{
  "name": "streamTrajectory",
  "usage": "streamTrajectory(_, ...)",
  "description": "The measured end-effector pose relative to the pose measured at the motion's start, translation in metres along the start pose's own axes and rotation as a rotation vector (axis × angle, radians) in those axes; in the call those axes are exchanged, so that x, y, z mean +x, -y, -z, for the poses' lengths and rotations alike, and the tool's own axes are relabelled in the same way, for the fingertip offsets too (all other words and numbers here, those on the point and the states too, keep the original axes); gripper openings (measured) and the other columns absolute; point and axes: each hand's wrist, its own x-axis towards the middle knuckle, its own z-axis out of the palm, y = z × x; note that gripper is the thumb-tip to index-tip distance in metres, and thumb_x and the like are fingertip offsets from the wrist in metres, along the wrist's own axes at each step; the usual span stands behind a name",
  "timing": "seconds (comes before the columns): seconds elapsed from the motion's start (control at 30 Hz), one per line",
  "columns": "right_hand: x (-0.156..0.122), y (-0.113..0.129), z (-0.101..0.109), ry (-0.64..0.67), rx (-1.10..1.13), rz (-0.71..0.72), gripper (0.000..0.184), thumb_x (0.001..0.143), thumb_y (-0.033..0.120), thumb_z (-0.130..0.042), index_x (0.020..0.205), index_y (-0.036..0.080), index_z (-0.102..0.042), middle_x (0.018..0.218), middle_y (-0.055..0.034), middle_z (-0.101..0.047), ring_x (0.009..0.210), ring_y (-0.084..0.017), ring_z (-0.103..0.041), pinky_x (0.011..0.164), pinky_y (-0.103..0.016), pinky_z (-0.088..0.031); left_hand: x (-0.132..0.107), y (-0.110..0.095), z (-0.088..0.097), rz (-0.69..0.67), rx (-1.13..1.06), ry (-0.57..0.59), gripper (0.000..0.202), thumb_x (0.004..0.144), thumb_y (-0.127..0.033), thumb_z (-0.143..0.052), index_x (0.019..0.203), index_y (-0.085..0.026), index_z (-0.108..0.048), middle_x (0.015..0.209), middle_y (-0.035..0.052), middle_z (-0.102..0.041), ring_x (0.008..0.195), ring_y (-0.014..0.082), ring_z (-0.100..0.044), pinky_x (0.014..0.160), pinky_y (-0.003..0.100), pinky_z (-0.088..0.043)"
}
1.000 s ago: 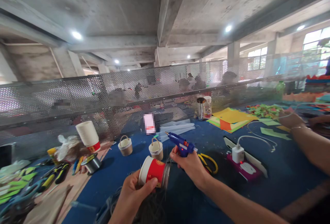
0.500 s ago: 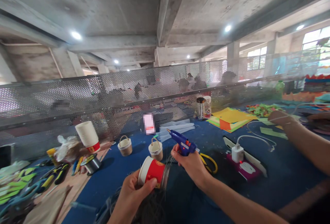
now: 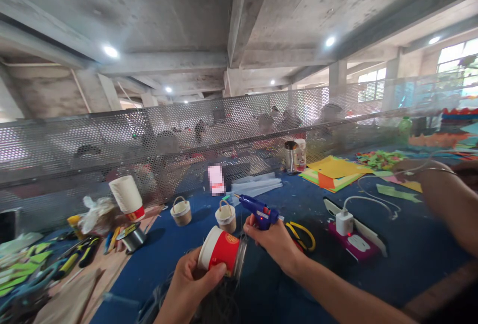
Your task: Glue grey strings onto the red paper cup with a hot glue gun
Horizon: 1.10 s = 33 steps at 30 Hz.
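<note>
Tilted on its side, a red and white paper cup (image 3: 225,249) is gripped in my left hand (image 3: 199,276). Thin grey cord (image 3: 241,259) runs around the cup's right end, and loose strands lie dark below it. My right hand (image 3: 274,244) is wrapped round a blue hot glue gun (image 3: 261,212), whose nozzle points up and left above the cup, apart from it. Just beyond stand two small baskets with handles, one basket (image 3: 225,218) behind the cup and another basket (image 3: 181,213) farther left. Yellow-handled scissors (image 3: 304,237) lie right of my right hand.
Stacked paper cups (image 3: 126,194) and a wire spool (image 3: 132,238) stand at left, near pliers (image 3: 87,251). At right are a purple power strip (image 3: 353,242) with a white charger and cable, coloured paper (image 3: 336,167), and another person's arm (image 3: 444,199). A perforated metal screen (image 3: 179,140) borders the table.
The glue gun and my right hand have shifted slightly left. The cup in my left hand has turned a little. The other person's arm at right has moved right.
</note>
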Motion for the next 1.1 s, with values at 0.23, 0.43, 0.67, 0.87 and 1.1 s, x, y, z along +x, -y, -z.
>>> streamTrajectory(0.23,-0.001,-0.001,-0.002,0.041,0.056,-0.038,0.021,0.069,0.031,-0.071,0.074,0.015,-0.059,0.061,0.0043,-0.051,0.052,-0.008,-0.042,0.048,-0.021,-0.036,-0.004,-0.005,-0.001,-0.026,0.024,-0.032,0.035,0.058,-0.042,-0.083,0.074,-0.013,-0.071,0.061,0.0042,-0.069,0.054,0.0141,-0.057,0.049,0.020,-0.046)
streamTrajectory(0.43,-0.002,-0.004,-0.003,0.057,0.091,-0.040,0.020,0.069,0.030,-0.072,0.073,0.016,-0.059,0.058,0.0052,-0.050,0.049,-0.007,-0.040,0.046,-0.020,-0.034,-0.004,-0.007,0.000,-0.048,0.019,-0.076,0.035,0.056,-0.042,-0.084,0.071,-0.013,-0.072,0.060,0.0050,-0.070,0.053,0.0158,-0.058,0.050,0.022,-0.047)
streamTrajectory(0.67,-0.003,-0.002,-0.007,0.047,0.112,-0.091,0.019,0.065,0.028,-0.074,0.070,0.016,-0.061,0.059,0.0043,-0.054,0.048,-0.007,-0.039,0.045,-0.020,-0.032,-0.003,-0.006,0.001,-0.056,-0.035,-0.121,0.037,0.054,-0.042,-0.084,0.073,-0.013,-0.073,0.060,0.0047,-0.070,0.052,0.0158,-0.059,0.051,0.023,-0.047)
streamTrajectory(0.87,-0.002,-0.008,-0.006,0.108,0.126,-0.065,0.020,0.067,0.027,-0.075,0.069,0.017,-0.058,0.056,0.0063,-0.050,0.046,-0.006,-0.035,0.043,-0.019,-0.029,0.004,0.000,0.003,0.005,-0.166,-0.148,0.040,0.051,-0.039,-0.086,0.078,-0.013,-0.072,0.056,0.0028,-0.069,0.049,0.0164,-0.060,0.050,0.024,-0.047)
streamTrajectory(1.1,-0.006,0.002,-0.005,0.126,0.113,-0.053,0.022,0.068,0.029,-0.076,0.070,0.017,-0.058,0.058,0.0057,-0.052,0.048,-0.006,-0.036,0.044,-0.018,-0.031,0.010,0.005,0.005,0.002,-0.236,-0.141,0.039,0.051,-0.040,-0.087,0.076,-0.013,-0.072,0.055,0.0026,-0.067,0.049,0.0152,-0.058,0.048,0.023,-0.045)
